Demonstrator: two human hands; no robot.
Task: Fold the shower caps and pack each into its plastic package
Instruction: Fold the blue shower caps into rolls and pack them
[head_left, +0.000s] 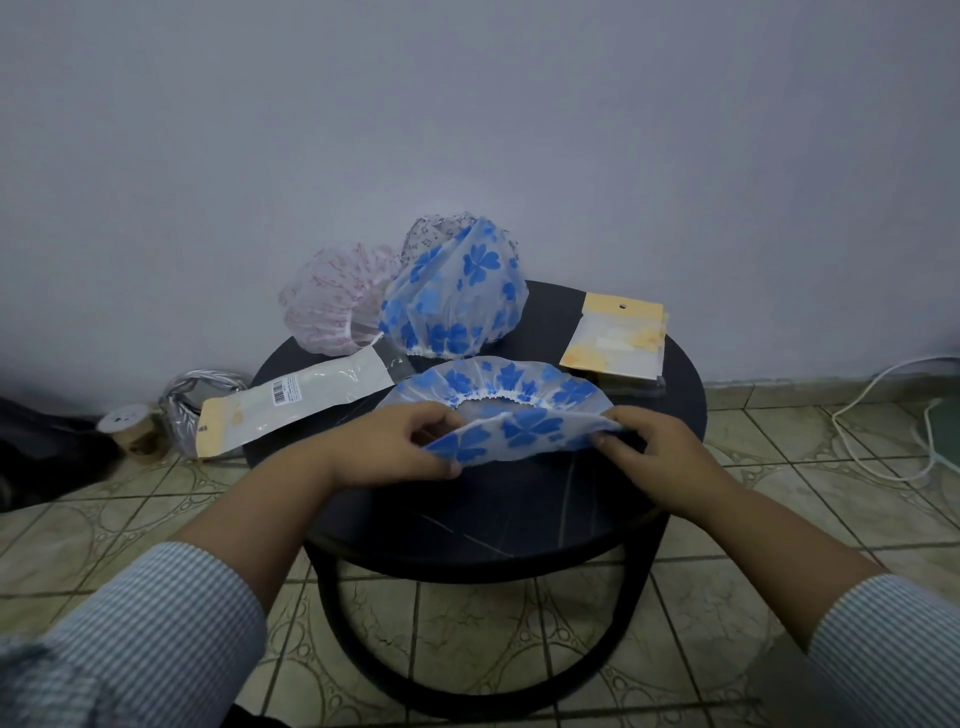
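Blue-flowered plastic, translucent: one shower cap (498, 410) lay flattened at the middle of the round black table (467, 525), its near edge lifted and partly folded over. The left hand (400, 447) pinched that edge at its left end, thumb and fingers curled onto the film. The right hand (649, 447) pinched the right end the same way, fingers together on the plastic.

Behind it sat a second blue-flowered cap (457, 296), puffed up and unfolded. A pink-patterned cap (332, 301) stood just beside it to the left, and a dark-patterned cap (431, 234) showed partly behind the two.

A long package (296, 400) with a barcode label lay at the table's left edge, overhanging it. A small stack of yellow-printed packages (615, 338) rested at the right rear.

On the tiled floor (779, 499): a paper cup (132, 431) and a silver bag (197, 405) by the wall, and a white cable (883, 431) at right.
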